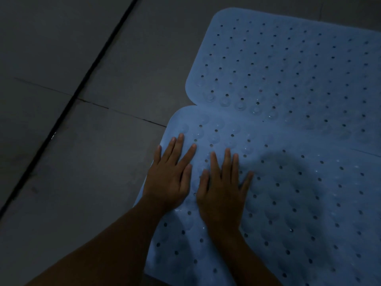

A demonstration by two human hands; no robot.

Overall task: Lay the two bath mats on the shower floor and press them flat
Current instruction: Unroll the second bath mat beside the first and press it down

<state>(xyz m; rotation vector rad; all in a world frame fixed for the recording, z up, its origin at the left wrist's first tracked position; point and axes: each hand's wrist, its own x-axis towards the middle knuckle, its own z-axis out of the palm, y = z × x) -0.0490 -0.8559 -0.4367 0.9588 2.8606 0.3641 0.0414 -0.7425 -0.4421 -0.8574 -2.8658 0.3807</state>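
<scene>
Tiled floor [82, 58], 2 mats [288, 69] (2 hands [171, 178])

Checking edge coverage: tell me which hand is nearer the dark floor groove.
Left. The left hand presses the near mat's left edge, toward the groove; the right hand sits beside it, farther away.

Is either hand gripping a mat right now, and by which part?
Nothing is held. The left hand and the right hand lie flat with straight fingers, pressing on the near mat close to its far left corner.
</scene>
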